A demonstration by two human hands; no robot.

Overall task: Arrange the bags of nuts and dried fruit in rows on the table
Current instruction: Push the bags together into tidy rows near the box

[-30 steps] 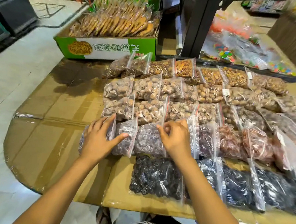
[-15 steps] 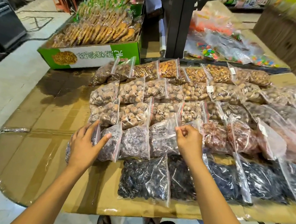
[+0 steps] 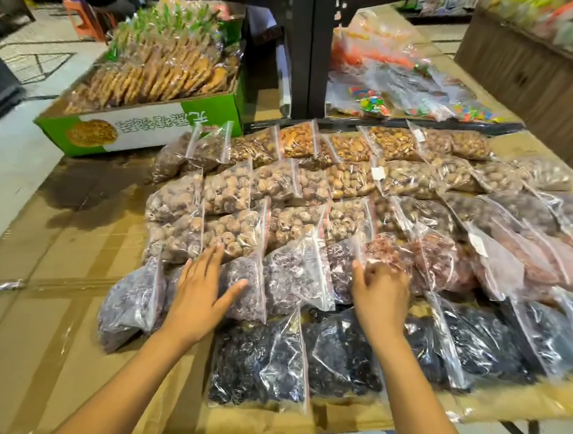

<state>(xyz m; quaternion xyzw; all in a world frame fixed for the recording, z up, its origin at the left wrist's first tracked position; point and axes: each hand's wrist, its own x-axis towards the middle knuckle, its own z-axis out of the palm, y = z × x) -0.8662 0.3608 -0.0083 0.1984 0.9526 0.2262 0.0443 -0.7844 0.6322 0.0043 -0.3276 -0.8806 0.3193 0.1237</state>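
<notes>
Clear zip bags of nuts and dried fruit lie in overlapping rows on the cardboard-covered table (image 3: 58, 311). The far rows hold brown nuts (image 3: 348, 147) and round pale nuts (image 3: 231, 230). Nearer come a row of purple dried fruit (image 3: 292, 277) and reddish fruit (image 3: 442, 264), then black dried fruit (image 3: 257, 361) at the front. My left hand (image 3: 201, 292) rests flat, fingers spread, on the purple bags at the row's left. My right hand (image 3: 379, 294) has its fingers curled on the top edge of a dark red fruit bag (image 3: 339, 266).
A green carton (image 3: 143, 133) full of packed biscuits stands at the table's back left. A black post (image 3: 302, 51) rises behind the rows, with candy bags (image 3: 371, 101) to its right. A wooden counter (image 3: 535, 74) stands at the far right. Bare cardboard lies to the left.
My right hand has slid right along the purple row, from the middle bag's top edge to the dark red bag. My left hand has shifted a little right and flattened on the bags.
</notes>
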